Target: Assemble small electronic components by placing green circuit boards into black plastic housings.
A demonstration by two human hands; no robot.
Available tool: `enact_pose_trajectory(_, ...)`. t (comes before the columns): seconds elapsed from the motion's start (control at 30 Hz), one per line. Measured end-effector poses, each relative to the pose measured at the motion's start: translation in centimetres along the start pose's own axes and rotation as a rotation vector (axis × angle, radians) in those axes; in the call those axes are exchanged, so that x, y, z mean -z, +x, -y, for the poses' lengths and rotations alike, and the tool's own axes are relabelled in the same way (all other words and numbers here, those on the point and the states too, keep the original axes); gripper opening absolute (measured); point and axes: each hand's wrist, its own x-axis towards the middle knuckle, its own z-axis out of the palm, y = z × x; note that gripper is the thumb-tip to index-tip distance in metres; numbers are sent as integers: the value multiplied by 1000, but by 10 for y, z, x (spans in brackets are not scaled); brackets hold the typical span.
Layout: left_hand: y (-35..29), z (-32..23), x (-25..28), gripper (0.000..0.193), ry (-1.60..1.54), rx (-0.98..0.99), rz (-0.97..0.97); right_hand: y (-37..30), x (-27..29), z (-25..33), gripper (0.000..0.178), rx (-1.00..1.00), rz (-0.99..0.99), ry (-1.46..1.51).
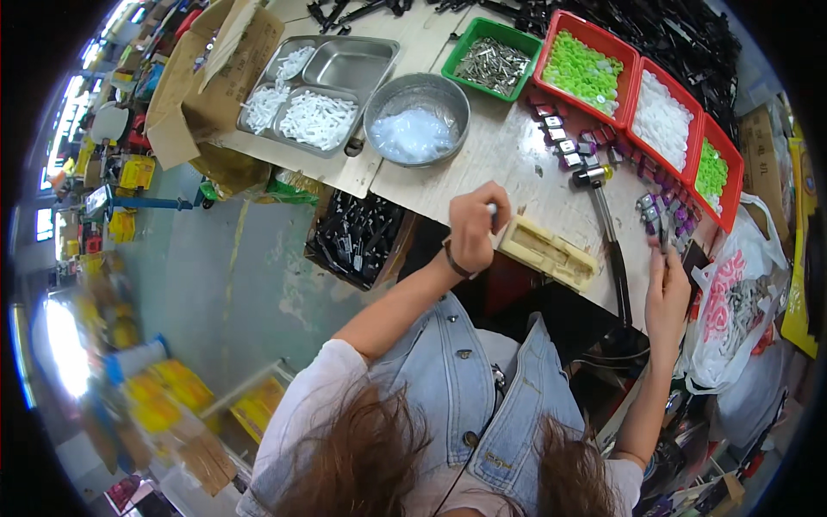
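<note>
My left hand [472, 231] is closed in a fist at the table's near edge, just left of a cream-coloured fixture block [550, 252]. A small grey rounded end [492, 209] sticks out of that fist; the rest is hidden by the fingers. On the right, my right hand [667, 291] pinches a thin dark metal piece [663, 234] that reaches toward a cluster of small purple-and-silver parts [670, 209]; its kind cannot be made out. Between the hands lies a hammer [609, 226] with a black grip, its head away from me.
Red bins [636, 129] hold green and white plastic pieces. A green bin [448, 67] has metal pins. Further left are a metal bowl [376, 142] and a divided steel tray [351, 62] with white parts. A plastic bag [706, 345] hangs at right; a box of black parts [357, 237] sits below.
</note>
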Motion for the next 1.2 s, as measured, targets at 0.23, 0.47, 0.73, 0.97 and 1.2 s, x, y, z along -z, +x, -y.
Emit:
enact_pose_trajectory(0.23, -5, -79, -18, 24, 113, 136, -23, -16, -53, 101, 20, 731, 45, -119)
enact_pose_trajectory(0.47, -25, -87, 5, 21, 333, 55, -188, -30, -68, 143, 16, 797, 122, -365)
enact_pose_trajectory(0.73, -41, -98, 44, 23, -625, 844, -5, -22, -93, 135, 20, 939, 347, -242)
enact_pose_trajectory(0.97, -87, -54, 137, 20, -191, 804, -122, -14, -104, 153, 25, 941, 176, -307)
enact_pose_trajectory(1.2, -136, 159, 266, 24, 899, 450, -504, 38, -39, 17, 22, 401, -163, -457)
